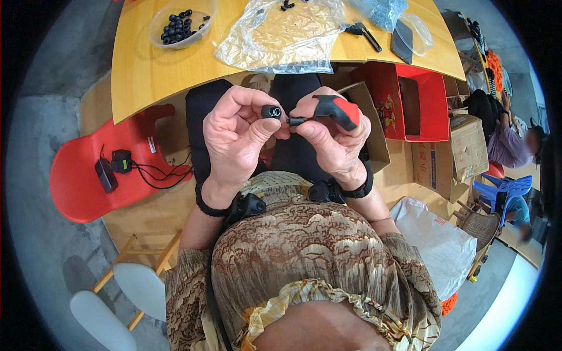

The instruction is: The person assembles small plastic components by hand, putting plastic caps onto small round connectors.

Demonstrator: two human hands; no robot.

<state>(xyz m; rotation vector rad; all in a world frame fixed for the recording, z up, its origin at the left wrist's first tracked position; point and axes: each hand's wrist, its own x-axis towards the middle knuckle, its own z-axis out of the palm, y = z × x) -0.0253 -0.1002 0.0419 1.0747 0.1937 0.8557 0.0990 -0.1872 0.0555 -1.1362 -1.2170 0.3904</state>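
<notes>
Above my lap, near the table's edge, both hands are raised close together. My left hand [239, 126] pinches a small black cylindrical piece [270, 112] between thumb and forefinger; its end toward me has an opening with light rings inside. My right hand [333, 131] is closed round a red and black curved tool [338, 111] that rests between thumb and forefinger. At the right fingertips a short black tube-like piece [297, 121] sticks out toward the left hand. Whether it belongs to the tool or is separate I cannot tell. The fingertips of both hands nearly touch.
On the yellow table [140, 70] stand a clear bowl [202, 36] of small black parts, a clear plastic bag [281, 44] and a dark phone-like slab [402, 41]. A red chair [76, 169] with cables is at left. Red box [436, 105] and cartons [456, 155] stand right.
</notes>
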